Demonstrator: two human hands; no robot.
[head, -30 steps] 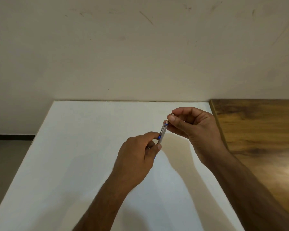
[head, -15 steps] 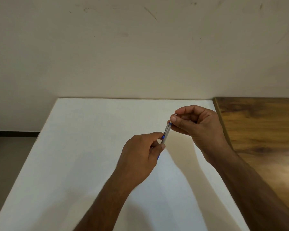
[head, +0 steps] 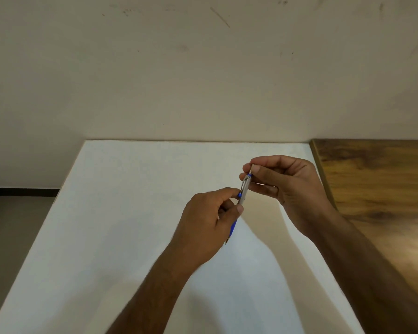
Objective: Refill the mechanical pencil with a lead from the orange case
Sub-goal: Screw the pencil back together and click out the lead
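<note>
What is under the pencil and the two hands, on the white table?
Under the mechanical pencil, left hand and right hand, the white table shows only shadows. No orange case is visible. The patches the forearms cover cannot be seen.

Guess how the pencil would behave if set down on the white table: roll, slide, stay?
The pencil has a slim round silver barrel, so it may roll, though its clip probably stops that. The blue grip looks rubbery, likely resisting sliding. It looks stiff and light: left hand and right hand pinch it with fingertips.
</note>
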